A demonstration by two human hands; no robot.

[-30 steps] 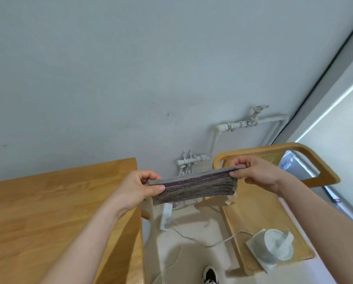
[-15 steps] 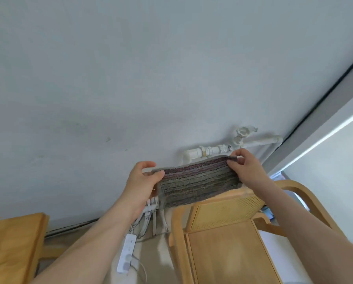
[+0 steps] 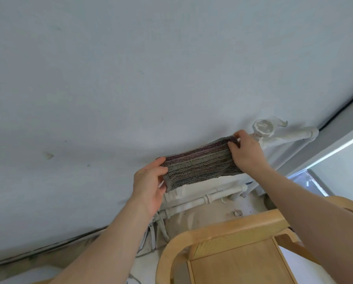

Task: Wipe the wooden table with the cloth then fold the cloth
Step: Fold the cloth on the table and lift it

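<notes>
I have the cloth (image 3: 200,165) up in the air, with nothing under it to carry it. It is stretched between my two hands in front of the grey wall (image 3: 130,78) and above the white pipes (image 3: 204,199). The wooden table is out of view, so I cannot check the wiping from here. The wooden chair (image 3: 222,228) stands below, well apart from the cloth.

The cloth reads as a striped band, and its long axis climbs from lower left to upper right. My left hand (image 3: 149,181) grips the lower-left short end, thumb on the near face and fingers wrapped behind. My right hand (image 3: 247,152) pinches the upper-right short end, fingers curled over the top edge close by the pipe valve (image 3: 262,128). Both grips are closed on fabric, and the span between them looks taut, its lower edge hanging free.

I judge this to be the folding step. Each hand owns one end, so neither is nearer the work. The next fold would turn across that long axis by bringing one short end over to meet the other. The right end sits higher and farther from me, so it would have to drop as the ends close, or the edges will not line up.
</notes>
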